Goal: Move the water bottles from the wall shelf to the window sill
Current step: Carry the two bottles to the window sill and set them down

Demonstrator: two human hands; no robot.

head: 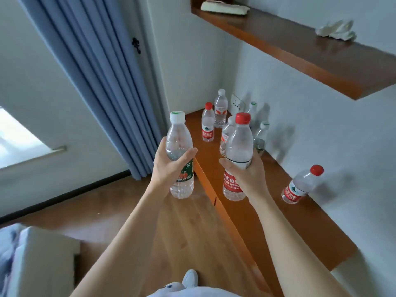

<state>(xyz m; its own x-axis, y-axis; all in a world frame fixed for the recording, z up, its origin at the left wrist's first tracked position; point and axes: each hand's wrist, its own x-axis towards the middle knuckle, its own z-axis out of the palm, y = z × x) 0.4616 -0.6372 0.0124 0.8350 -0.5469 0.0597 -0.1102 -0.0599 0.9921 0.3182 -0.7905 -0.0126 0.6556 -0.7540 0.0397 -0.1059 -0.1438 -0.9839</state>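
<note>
The green-label bottle (179,133) is clear with a white cap; the red-label bottle (239,142) has a red cap. The shelf (257,211) is orange-brown, the curtain (102,71) grey-blue.

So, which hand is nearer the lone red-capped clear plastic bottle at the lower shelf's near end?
Right. The right hand, holding a red-labelled bottle, is left of the lone bottle; the left hand, holding a green-labelled bottle, is further left.

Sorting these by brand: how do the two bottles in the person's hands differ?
The left-hand bottle has a white cap and green label; the right-hand bottle has a red cap and red label. Both are clear, upright and held mid-body.
</note>
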